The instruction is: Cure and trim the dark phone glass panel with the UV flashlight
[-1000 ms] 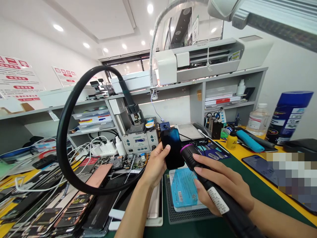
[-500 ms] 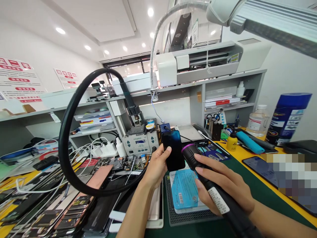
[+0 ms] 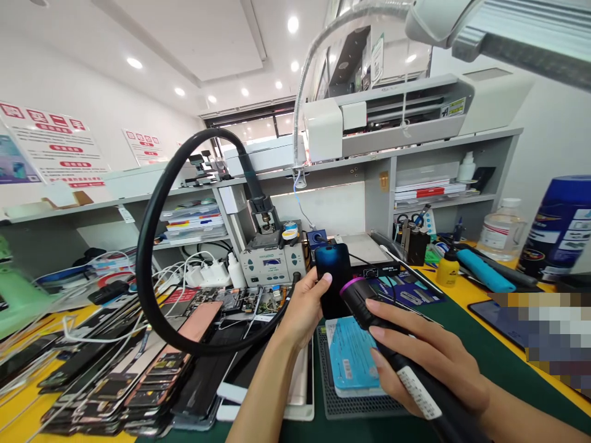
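Upright in my left hand is a black smartphone, pinched along its left edge with the thumb across the front. A bluish sheen shows on the upper part of its dark screen. My right hand is wrapped round a black flashlight with a purple ring at its head, which points at the phone's lower right side. Head and phone lie very near each other in view; I cannot tell whether they touch. Beneath both hands, a blue-and-white packet rests on a grey perforated mat.
A hot-air station with a looping black hose stands behind my left hand. Stacked phone parts crowd the left side. On the right are a yellow bottle, a blue spray can and another phone.
My view has swung slightly left, so the whole scene sits farther right. Both hands keep their holds on the phone and flashlight, with little change between them.
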Demonstrator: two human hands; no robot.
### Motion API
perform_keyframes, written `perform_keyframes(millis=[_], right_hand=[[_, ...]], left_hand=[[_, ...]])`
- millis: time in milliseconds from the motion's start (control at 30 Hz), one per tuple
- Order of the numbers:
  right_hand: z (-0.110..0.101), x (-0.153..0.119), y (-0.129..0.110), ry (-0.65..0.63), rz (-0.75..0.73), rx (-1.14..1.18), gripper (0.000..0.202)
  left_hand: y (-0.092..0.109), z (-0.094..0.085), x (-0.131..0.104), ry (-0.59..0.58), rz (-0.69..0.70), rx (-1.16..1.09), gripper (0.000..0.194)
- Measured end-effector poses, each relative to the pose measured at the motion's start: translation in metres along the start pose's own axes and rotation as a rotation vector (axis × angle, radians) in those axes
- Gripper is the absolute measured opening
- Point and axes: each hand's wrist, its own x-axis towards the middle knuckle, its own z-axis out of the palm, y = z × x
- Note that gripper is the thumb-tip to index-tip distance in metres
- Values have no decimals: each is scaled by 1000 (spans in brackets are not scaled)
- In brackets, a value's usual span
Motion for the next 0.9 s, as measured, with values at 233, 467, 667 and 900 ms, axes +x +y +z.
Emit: perform_keyframes(millis=[233,467,667,900], right_hand=[[-1,2,-1,-12,-21,16,33],[0,-1,0,-26,-9,32,31],[-2,0,0,-33,-20,36,31],[0,0,0,-41,-15,54,32]], left_hand=[[0,-1,0,-15,38,17,28],[-4,-5,2,-5,32,64,27],[-5,-6,2,-13,37,68,27],[-1,-2,2,2,42,50,26]])
